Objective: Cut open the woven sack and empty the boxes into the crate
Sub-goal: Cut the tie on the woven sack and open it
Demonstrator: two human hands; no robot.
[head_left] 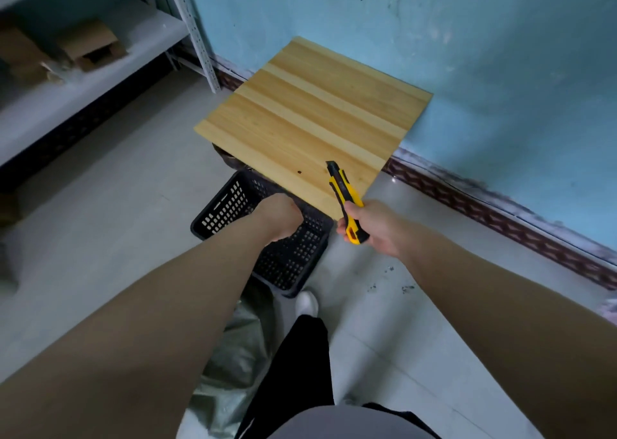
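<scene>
While the right hand (377,226) grips a yellow-and-black utility knife (345,201) over the pale wooden surface (310,118), the left hand (278,216) curls closed above the black perforated plastic crate (227,205); a crumpled grey woven sack (233,355) lies on the floor beneath the left arm.

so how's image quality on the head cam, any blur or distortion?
Head view: dim, flat light, no glare; wide-angle bend at the edges; shelf and its cardboard soft and blurred; yellow knife in the right hand and the black crate sharper.
</scene>
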